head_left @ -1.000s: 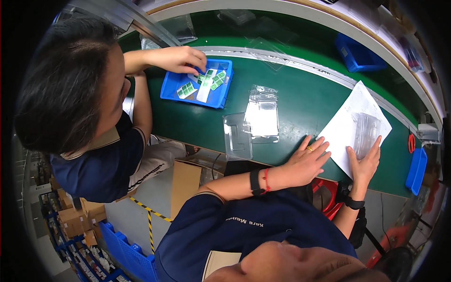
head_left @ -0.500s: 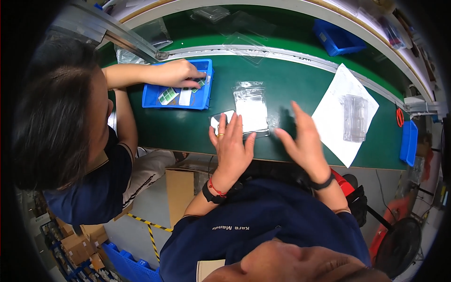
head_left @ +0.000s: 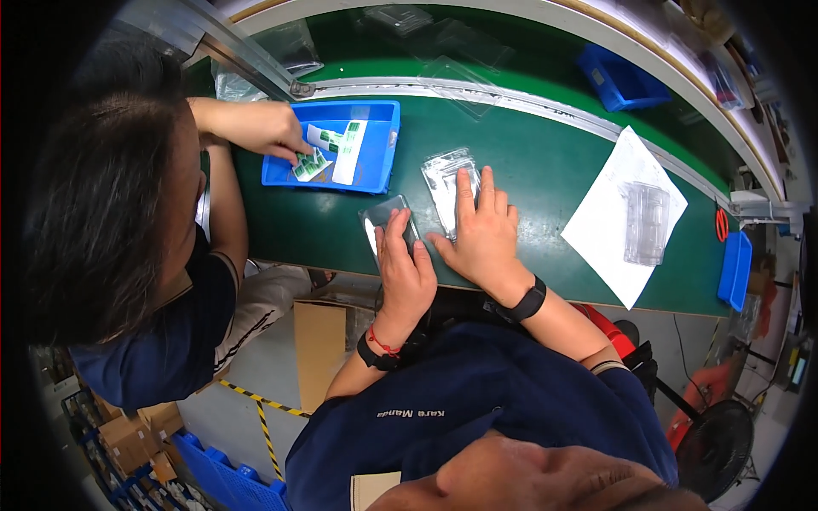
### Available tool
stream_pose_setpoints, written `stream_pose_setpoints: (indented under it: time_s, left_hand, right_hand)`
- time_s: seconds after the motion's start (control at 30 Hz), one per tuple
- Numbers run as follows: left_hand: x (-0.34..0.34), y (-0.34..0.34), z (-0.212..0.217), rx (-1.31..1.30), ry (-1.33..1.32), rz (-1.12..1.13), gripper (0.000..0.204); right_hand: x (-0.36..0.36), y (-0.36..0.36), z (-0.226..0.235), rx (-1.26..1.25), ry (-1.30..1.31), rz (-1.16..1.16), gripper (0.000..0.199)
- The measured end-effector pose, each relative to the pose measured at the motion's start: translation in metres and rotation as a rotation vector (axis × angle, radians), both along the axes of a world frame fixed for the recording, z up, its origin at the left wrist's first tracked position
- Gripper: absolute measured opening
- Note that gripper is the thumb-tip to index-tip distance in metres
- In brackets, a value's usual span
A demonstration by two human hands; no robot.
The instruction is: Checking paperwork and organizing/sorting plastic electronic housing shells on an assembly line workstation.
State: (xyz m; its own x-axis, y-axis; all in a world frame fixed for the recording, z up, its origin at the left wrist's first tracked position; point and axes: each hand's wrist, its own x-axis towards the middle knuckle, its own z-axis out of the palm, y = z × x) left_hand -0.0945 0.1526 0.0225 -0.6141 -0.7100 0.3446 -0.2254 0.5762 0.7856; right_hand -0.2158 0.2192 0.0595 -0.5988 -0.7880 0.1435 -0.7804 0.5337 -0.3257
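Note:
My left hand (head_left: 405, 271) lies flat on a clear plastic blister piece (head_left: 385, 215) near the front edge of the green worktop (head_left: 545, 162), fingers apart. My right hand (head_left: 484, 228) rests palm-down with its fingertips on a second, larger clear plastic tray (head_left: 446, 177) just beyond. Neither hand is closed around anything. To the right, a stack of clear trays (head_left: 645, 222) stands on a white sheet of paper (head_left: 601, 226).
A co-worker on my left reaches a hand (head_left: 264, 128) into a blue bin (head_left: 379, 149) holding small green-and-white packets. More clear trays (head_left: 464, 72) lie on the far belt. Blue bins (head_left: 618, 77) sit at the back and at the far right (head_left: 734, 268). A fan (head_left: 711, 447) stands on the floor.
My view has swung right, so the bench sits further right in frame. Both hands slid from the white paper at the right to the clear trays in the middle. The co-worker's hand stays in the blue bin.

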Motion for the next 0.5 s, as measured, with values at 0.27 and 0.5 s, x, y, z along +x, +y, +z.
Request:
stream_pose_setpoints:
  time_s: [0.27, 0.5]
  left_hand:
    - [-0.007, -0.010, 0.015, -0.188, 0.007, -0.023, 0.045]
    - [-0.048, 0.009, 0.023, 1.113, 0.498, -0.183, 0.020]
  right_hand:
    - [-0.045, 0.020, 0.000, -0.288, -0.383, 0.059, 0.078]
    - [-0.051, 0.038, 0.001, -0.452, -0.954, 0.077, 0.085]
